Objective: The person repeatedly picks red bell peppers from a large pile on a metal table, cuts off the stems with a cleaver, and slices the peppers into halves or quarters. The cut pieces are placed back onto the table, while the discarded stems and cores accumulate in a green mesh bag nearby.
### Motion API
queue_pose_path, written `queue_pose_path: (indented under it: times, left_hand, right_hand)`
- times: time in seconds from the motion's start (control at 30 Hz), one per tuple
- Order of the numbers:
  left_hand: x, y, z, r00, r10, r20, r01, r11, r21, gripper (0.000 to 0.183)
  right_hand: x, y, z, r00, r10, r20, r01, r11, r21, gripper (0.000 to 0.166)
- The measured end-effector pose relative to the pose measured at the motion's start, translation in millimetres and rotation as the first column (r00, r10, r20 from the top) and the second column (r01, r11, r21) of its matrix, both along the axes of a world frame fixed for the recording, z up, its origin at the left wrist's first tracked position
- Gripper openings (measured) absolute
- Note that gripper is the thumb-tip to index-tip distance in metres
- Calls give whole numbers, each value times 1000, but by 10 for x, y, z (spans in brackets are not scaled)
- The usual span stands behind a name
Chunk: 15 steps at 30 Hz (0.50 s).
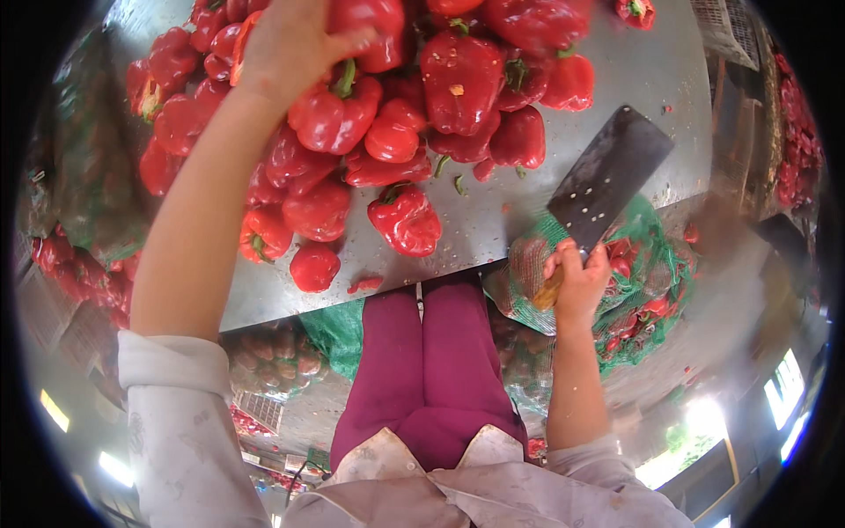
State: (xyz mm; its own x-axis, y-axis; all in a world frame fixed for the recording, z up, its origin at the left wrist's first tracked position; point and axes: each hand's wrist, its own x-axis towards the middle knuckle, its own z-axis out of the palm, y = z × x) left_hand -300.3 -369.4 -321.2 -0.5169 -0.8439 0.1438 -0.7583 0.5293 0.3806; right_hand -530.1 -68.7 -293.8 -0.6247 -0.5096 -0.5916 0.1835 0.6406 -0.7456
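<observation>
My right hand (582, 285) is closed around the wooden handle of a cleaver (610, 173). Its wide dark blade slants up over the edge of the metal table (614, 72), with a few pale seeds stuck to it. My left hand (294, 49) reaches over a heap of red bell peppers (335, 111) at the top of the view. Its thumb lies against a large pepper (379, 33); its fingers are blurred or cut off by the picture's edge. One pepper (405, 220) lies near the table's front edge, with bits of green stem behind it.
Below the cleaver is a green mesh bag (634, 231) with red pieces inside. Other full mesh bags (277, 353) stand under the table, and a tall one (92, 152) is at the left. A plastic crate (726, 30) sits top right. A small red scrap (365, 284) lies at the table edge.
</observation>
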Motion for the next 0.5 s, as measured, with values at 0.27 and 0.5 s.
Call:
queue_pose_path:
  times: [0.27, 0.5]
  left_hand:
    - [280, -212, 79, 985, 159, 62, -124, 917, -379, 49]
    - [-849, 1145, 70, 917, 384, -111, -288, 827, 483, 69]
  right_hand:
    - [219, 96, -134, 994, 110, -19, -110, 993, -34, 4]
    - [263, 62, -206, 886, 431, -169, -432, 901, 32, 23]
